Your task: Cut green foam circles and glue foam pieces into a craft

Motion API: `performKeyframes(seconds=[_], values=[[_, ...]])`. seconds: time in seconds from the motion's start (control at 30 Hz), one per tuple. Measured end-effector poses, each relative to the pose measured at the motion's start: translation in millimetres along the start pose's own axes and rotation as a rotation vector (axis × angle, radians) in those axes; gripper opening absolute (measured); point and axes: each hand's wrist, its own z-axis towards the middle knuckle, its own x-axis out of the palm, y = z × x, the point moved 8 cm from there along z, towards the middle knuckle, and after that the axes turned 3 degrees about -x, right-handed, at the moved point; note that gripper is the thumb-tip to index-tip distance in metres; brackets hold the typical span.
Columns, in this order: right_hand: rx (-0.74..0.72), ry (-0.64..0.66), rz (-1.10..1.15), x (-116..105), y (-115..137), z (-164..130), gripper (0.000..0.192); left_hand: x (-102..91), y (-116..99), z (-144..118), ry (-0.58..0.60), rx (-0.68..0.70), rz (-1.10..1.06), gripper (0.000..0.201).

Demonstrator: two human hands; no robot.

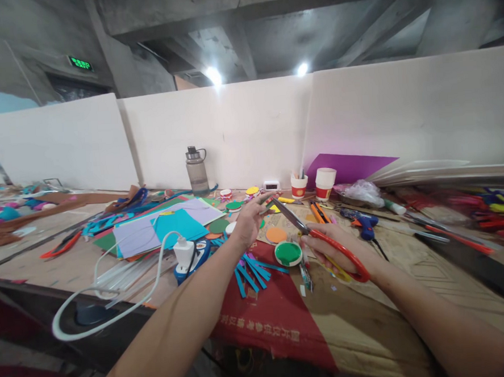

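Right hand (330, 246) gripping one scissors (293, 216) (one glue gun (365, 222) nearby).

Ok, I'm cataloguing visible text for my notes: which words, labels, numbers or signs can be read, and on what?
"EXIT": green sign; its upper characters are blurred.
"图片仅供参考", apparently: red printed panel; the rest is unclear.
Too small to read: marks on the red-and-white cups and small white device.

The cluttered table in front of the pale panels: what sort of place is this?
Probably a makeshift craft workspace, perhaps in an unfinished building: red-handled scissors in the right hand, coloured paper sheets on the table, and a bare concrete beam overhead.
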Motion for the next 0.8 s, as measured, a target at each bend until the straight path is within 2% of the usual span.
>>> performKeyframes(seconds=[0.47, 0.8], values=[[0.01, 0.019, -0.004, 0.8, -3.0, -0.6, 0.035, 1.0, 1.1, -0.9, -0.001, -0.018, 0.009, 0.051], [-0.013, 0.014, -0.003, 0.0, 1.8, -2.2, 0.039, -0.1, 2.3, -0.1, -0.001, -0.015, -0.006, 0.045]])
